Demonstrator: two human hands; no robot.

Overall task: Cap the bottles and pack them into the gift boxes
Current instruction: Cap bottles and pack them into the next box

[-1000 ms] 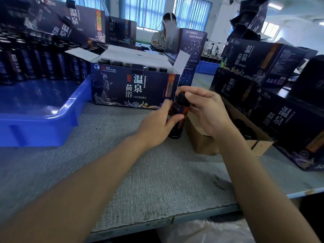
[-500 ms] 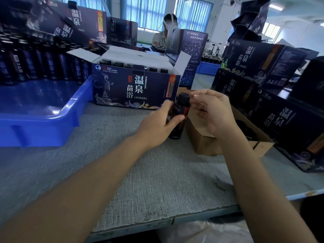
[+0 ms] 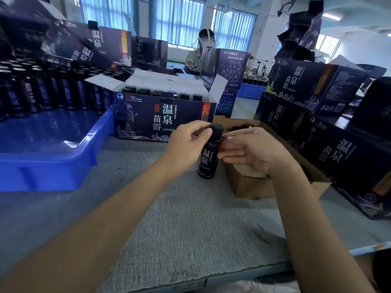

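The bottle (image 3: 208,159) stood on the grey table (image 3: 190,218), just beside an open cardboard box (image 3: 249,187) and in front of the open gift box (image 3: 148,117). The left hand (image 3: 188,144) curled round the bottle's top, thumb against the black cap (image 3: 217,129). The right hand (image 3: 256,151) lay flat and open, its straight fingertips touching the bottle just under the cap.

温泉苗浴 on open gift box (image 3: 137,119) — 温泉 on bottle (image 3: 208,159)
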